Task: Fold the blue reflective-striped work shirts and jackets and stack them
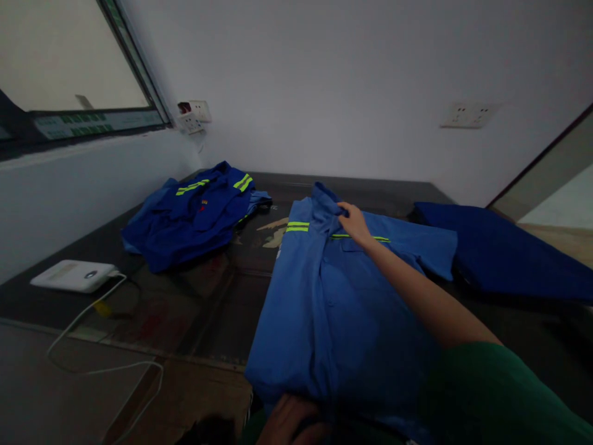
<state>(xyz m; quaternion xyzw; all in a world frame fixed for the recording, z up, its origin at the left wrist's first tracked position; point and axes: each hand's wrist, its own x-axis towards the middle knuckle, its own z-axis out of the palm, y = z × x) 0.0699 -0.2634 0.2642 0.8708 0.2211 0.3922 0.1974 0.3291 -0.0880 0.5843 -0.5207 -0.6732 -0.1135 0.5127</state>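
Observation:
A light blue work shirt [296, 296] with yellow-green reflective stripes lies spread out in front of me, its collar at the far end. My right hand [354, 224] pinches the collar [324, 201] from the right side. One sleeve [430, 244] stretches out to the right; the left side of the shirt appears folded inward. At the near hem, my left hand [291, 421] is curled against the fabric, low in the view and partly in shadow. Its fingers look closed on the hem.
A heap of blue work clothes [194, 216] lies at the back left of the dark table [217, 309]. A white power bank [76, 275] with a cable [83, 318] sits near the left edge. A dark blue flat item [509, 250] lies at right. Wall sockets [467, 115] are behind.

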